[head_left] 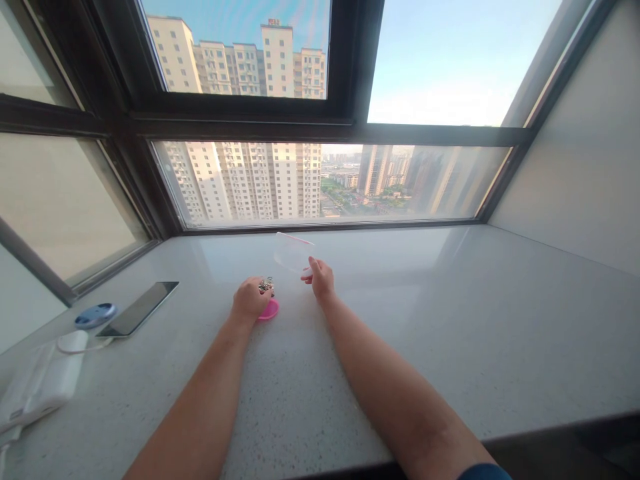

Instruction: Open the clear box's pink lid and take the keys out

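My left hand (pixel 251 298) is closed around a cluster of small shiny metal pieces (pixel 267 287), too small to tell their kind. Just under it, a round pink dish or lid (pixel 269 310) rests on the sill, partly covered by the hand. To the right, my right hand (pixel 320 277) pinches a clear plastic bag (pixel 291 253) by its near corner. The bag has a pink strip along its upper edge and is held up off the surface. It looks flat, and I see nothing inside it.
The speckled white windowsill (pixel 425 333) runs up to a dark window frame (pixel 320 133). At the left lie a phone (pixel 140 309), a round blue object (pixel 95 315) and a white power bank (pixel 50 373) with a cable. A white wall (pixel 585 153) rises at the right.
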`<move>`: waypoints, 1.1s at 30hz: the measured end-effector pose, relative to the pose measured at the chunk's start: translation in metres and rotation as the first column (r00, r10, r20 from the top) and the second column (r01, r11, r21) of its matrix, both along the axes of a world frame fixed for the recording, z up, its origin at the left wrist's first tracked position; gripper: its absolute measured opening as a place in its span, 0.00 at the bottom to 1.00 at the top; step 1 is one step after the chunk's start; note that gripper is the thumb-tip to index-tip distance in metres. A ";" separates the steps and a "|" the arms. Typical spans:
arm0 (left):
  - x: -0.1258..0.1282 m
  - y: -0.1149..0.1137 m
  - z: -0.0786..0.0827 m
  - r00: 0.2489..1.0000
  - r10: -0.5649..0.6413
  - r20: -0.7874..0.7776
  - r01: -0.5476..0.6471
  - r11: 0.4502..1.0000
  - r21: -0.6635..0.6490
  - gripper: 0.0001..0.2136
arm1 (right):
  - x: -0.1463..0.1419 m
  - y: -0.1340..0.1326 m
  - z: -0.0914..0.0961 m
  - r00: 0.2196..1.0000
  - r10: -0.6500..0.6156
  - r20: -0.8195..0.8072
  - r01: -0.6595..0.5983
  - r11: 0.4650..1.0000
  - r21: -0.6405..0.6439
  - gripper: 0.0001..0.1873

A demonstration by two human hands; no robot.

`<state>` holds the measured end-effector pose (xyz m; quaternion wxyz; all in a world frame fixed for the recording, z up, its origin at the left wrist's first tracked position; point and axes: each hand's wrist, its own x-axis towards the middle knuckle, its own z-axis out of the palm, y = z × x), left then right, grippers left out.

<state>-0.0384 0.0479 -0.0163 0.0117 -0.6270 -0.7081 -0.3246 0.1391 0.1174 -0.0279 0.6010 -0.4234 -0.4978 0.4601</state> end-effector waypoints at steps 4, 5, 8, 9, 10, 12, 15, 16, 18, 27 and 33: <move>0.001 -0.003 0.004 0.993 -0.011 0.118 0.001 0.997 0.081 0.17 | 0.004 0.004 -0.002 0.990 0.113 -0.089 -0.121 0.989 -0.091 0.23; 0.001 -0.004 0.005 0.990 -0.011 0.144 -0.003 0.995 0.100 0.18 | 0.004 0.004 -0.003 0.984 0.147 -0.102 -0.157 0.983 -0.093 0.22; 0.005 -0.006 0.010 0.931 -0.092 0.353 0.027 0.982 0.186 0.22 | 0.005 0.001 -0.003 0.957 0.275 -0.096 -0.280 0.959 -0.040 0.22; 0.007 -0.006 0.011 0.872 -0.155 0.465 0.051 0.972 0.229 0.24 | 0.004 -0.001 -0.003 0.941 0.329 -0.072 -0.332 0.943 -0.020 0.22; 0.010 -0.006 0.013 0.784 -0.229 0.577 0.077 0.958 0.276 0.26 | 0.004 -0.003 -0.003 0.923 0.382 -0.039 -0.382 0.924 -0.004 0.23; 0.014 -0.007 0.015 0.581 -0.360 0.729 0.127 0.926 0.356 0.30 | 0.002 -0.007 -0.002 0.890 0.455 0.032 -0.455 0.890 0.001 0.24; 0.017 -0.006 0.017 0.358 -0.448 0.819 0.180 0.894 0.410 0.26 | -0.001 -0.010 0.002 0.881 0.470 0.058 -0.470 0.883 -0.013 0.25; 0.017 -0.005 0.017 0.292 -0.458 0.839 0.186 0.888 0.420 0.23 | -0.001 -0.011 0.003 0.881 0.472 0.043 -0.472 0.882 -0.011 0.26; 0.015 -0.003 0.016 0.182 -0.462 0.868 0.183 0.883 0.431 0.19 | -0.001 -0.013 0.006 0.862 0.507 -0.011 -0.507 0.862 0.012 0.26; 0.007 0.000 0.014 0.294 -0.377 0.879 0.051 0.924 0.379 0.19 | 0.001 -0.007 -0.001 0.857 0.506 0.098 -0.515 0.848 0.126 0.30; -0.002 -0.001 0.014 0.489 -0.183 0.853 -0.169 0.939 0.299 0.14 | 0.006 0.014 -0.012 0.910 0.015 0.413 -0.104 0.975 0.195 0.31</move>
